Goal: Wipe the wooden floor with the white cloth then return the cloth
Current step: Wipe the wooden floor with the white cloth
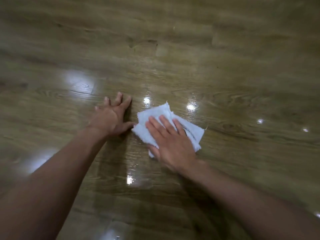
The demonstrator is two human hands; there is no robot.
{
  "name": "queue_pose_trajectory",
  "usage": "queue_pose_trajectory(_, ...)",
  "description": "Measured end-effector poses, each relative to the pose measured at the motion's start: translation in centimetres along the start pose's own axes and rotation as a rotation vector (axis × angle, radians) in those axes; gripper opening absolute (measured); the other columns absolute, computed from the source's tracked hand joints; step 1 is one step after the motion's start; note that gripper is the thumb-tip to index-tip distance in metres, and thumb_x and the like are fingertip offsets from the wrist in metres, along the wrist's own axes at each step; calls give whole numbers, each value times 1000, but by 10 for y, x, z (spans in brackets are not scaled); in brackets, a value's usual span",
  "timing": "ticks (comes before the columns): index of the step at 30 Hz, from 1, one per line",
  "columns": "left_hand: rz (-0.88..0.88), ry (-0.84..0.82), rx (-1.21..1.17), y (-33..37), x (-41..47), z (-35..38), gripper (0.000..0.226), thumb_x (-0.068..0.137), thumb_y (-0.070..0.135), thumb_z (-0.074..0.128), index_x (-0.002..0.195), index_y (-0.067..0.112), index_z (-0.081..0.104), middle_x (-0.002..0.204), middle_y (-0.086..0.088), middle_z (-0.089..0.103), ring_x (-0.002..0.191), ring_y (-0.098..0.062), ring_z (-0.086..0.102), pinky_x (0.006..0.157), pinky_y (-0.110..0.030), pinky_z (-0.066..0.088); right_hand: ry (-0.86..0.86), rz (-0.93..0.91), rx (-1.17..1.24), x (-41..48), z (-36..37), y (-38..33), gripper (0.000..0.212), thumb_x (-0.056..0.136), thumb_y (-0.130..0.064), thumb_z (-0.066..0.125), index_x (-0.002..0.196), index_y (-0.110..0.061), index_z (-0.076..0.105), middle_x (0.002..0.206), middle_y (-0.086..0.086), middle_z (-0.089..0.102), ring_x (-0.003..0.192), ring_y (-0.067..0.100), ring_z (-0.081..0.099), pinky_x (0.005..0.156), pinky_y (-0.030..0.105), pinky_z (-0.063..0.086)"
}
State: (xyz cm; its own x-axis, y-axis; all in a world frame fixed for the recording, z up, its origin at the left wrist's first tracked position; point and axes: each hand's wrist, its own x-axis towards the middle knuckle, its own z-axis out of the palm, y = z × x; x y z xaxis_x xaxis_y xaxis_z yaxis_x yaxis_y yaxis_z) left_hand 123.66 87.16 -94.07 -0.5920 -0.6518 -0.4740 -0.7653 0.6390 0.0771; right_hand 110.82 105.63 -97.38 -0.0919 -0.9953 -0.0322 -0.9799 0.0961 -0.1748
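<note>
In the head view, the right hand (170, 142) is lying flat with straight fingers on the white cloth (161, 116) and is pressing it to the wooden floor (225, 70) — it is not clenching it. The left hand (112, 116) is resting spread on the bare boards just beside the cloth, grasping nothing, its thumb almost touching the cloth edge. The floor around is shining with light reflections. I judge the wiping is in progress — returning the cloth is not yet done, and its place is not visible.
</note>
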Motion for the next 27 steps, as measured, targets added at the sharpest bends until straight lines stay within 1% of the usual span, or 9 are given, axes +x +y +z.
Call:
queue_pose_trajectory(4,-23,6,-134,0,2,0,102,75,60,67,153,35,7,161,2,-3,146,-37,4,112,-61,18,-100,39,12,80,-16,20,60,95,-52,36,149,-28,29,158,-8,24,146,18,19,116,45,10)
queue_pose_trajectory(7,-105,94,-232,-3,0,6,116,63,63,75,152,25,12,161,2,4,148,-27,5,116,-54,17,-231,30,36,141,-31,31,60,99,-49,33,153,-30,15,161,-10,9,148,17,6,117,47,3)
queue_pose_trajectory(10,-152,82,-272,0,-4,1,123,60,62,77,153,16,10,161,-1,2,148,-24,4,118,-48,16,-256,34,25,137,-34,24,60,100,-49,30,153,-26,14,161,-8,9,148,19,5,116,48,5)
queue_pose_trajectory(14,-130,9,-224,7,-7,-15,112,72,50,75,152,9,9,161,-9,3,147,-32,7,115,-53,20,-270,-51,-20,60,-31,-1,68,93,-54,21,153,-22,20,160,-5,16,147,23,12,115,50,14)
queue_pose_trajectory(17,-119,-32,-160,9,-6,-23,96,79,43,70,149,5,17,159,-14,8,145,-38,12,112,-56,26,-361,-124,-13,49,-35,6,75,86,-60,6,153,-27,11,161,-10,9,148,19,6,117,45,5)
queue_pose_trajectory(20,-123,-32,-141,10,-1,-30,93,73,49,76,143,9,30,152,-15,27,139,-38,29,106,-50,36,-333,-214,-34,90,-39,27,65,95,-58,15,153,-30,10,160,-12,10,148,16,7,117,43,7)
queue_pose_trajectory(22,-159,32,-183,11,1,-33,99,65,52,81,142,12,31,144,-11,37,132,-34,40,100,-45,39,-308,-152,14,139,-39,37,60,100,-52,25,153,-29,10,161,-11,6,148,15,3,116,44,4)
queue_pose_trajectory(24,-241,53,-212,13,3,-36,120,60,53,83,148,11,14,151,-14,26,136,-37,33,102,-47,37,-298,-71,45,187,-37,40,60,101,-51,27,153,-28,9,161,-10,3,148,17,1,117,47,2)
queue_pose_trajectory(27,-259,-13,-109,11,12,-40,133,61,59,80,153,14,-5,159,-17,-5,144,-43,3,114,-55,19,-209,-21,77,212,-29,34,60,101,-50,26,153,-25,14,161,-7,8,148,20,4,117,48,2)
